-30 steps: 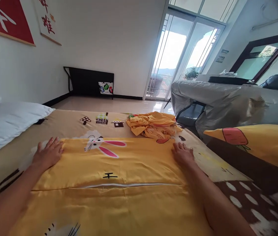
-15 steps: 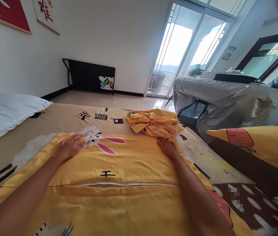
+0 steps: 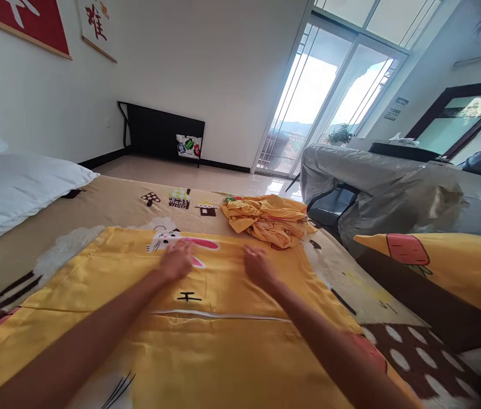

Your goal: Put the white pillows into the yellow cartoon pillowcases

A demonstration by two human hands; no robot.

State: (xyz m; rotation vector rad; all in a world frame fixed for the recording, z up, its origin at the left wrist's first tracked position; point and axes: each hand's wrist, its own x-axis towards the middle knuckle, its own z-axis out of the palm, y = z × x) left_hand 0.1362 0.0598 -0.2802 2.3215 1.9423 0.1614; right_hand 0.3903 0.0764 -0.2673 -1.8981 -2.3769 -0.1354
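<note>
A yellow pillowcase-like fabric cover lies spread before me, with a rabbit print near its far edge. Across it runs a long seam with a white strip, perhaps a zipper. My left hand is over the rabbit's pink ears. Level with it, to the right, my right hand is low over the plain yellow part. Both hands are smeared by motion; their fingers look bent, but whether they pinch the cloth is unclear. Just beyond the cover's far right edge sits a crumpled heap of yellow cloth.
A patterned beige blanket covers the bed. At the left is a white pillow; a yellow carrot-print cushion is at the right. Behind are plastic-covered furniture, a black panel against the wall and a glass door.
Both hands have left the far corners of the cover, where they lay flat, and moved inward toward each other. The seam's gap looks narrower. The view has shifted slightly.
</note>
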